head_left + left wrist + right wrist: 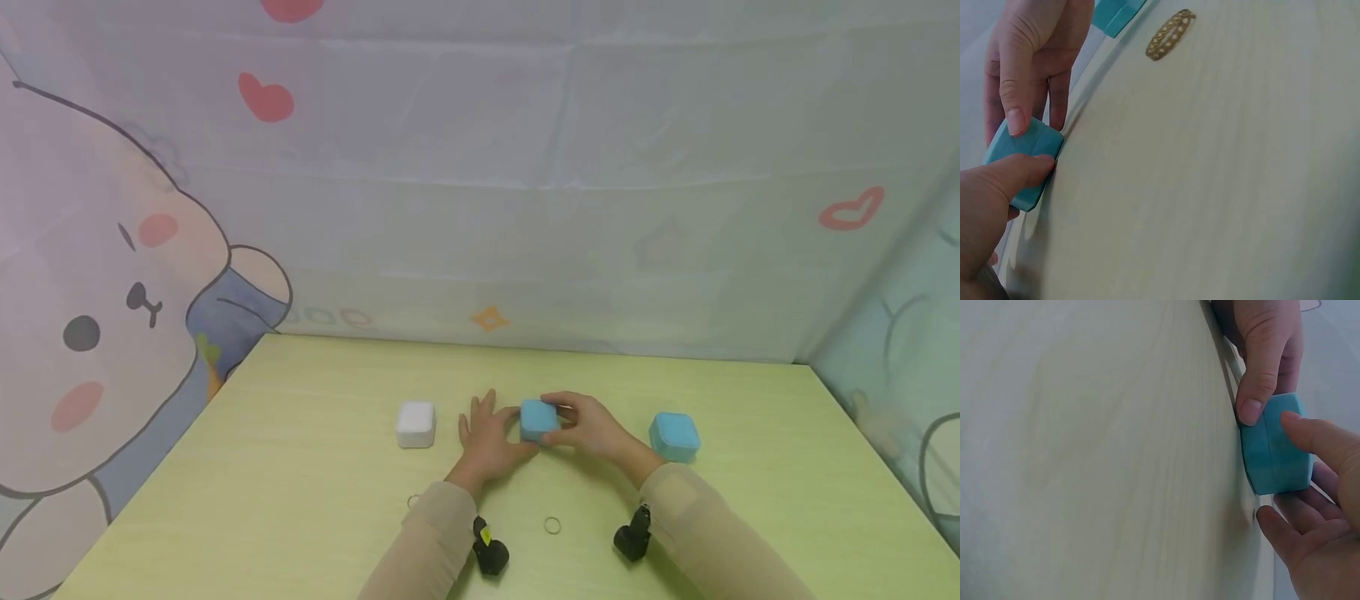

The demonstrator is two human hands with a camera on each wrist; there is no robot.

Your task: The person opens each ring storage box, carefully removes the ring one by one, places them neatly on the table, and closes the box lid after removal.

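Note:
A small light-blue box (538,419) with rounded corners sits between both hands in the middle of the table. My left hand (489,440) grips its left side, thumb at the near face and other fingers spread behind. From the right, my right hand (592,427) pinches the same box, its thumb on the near face and fingers at the far side. A seam runs along the box (1277,450) in the right wrist view, and the lid looks closed. Patterned gold in colour, a ring (1170,34) lies on the table in the left wrist view.
To the left stands a white box (416,424), and to the right a second blue box (674,437). A thin ring (414,501) lies partly behind the left sleeve. A printed cloth (450,167) hangs along the table's (300,500) back edge.

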